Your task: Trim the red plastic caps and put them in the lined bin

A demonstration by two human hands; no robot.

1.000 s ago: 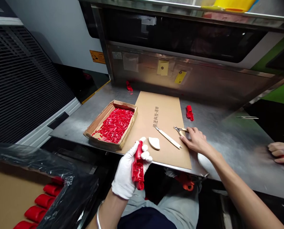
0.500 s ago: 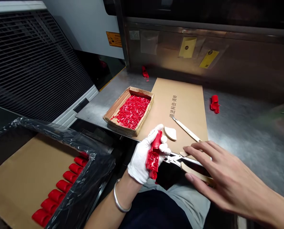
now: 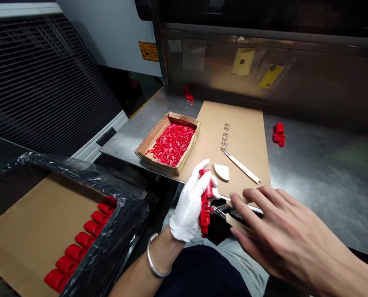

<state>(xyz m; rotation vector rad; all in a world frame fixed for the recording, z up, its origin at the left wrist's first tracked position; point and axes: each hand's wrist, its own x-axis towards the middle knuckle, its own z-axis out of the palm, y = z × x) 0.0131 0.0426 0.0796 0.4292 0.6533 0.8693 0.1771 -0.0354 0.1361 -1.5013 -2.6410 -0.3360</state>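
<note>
Apparently for steadiness, red plastic part is clasped in gloved left hand, just off near edge of bench; cream-handled nippers are held in bare right hand, tips set at part's flank (contact seems likely).

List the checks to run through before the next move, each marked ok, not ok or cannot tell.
1. Red part gripped in the left hand: ok.
2. Pliers in the right hand, tips at the red part: ok.
3. Both hands gloved: not ok; the right is bare.
4. White-handled tool lying apart from both hands, on the cardboard sheet: ok.
5. Exactly what sits between the plier tips: cannot tell; too small.
</note>
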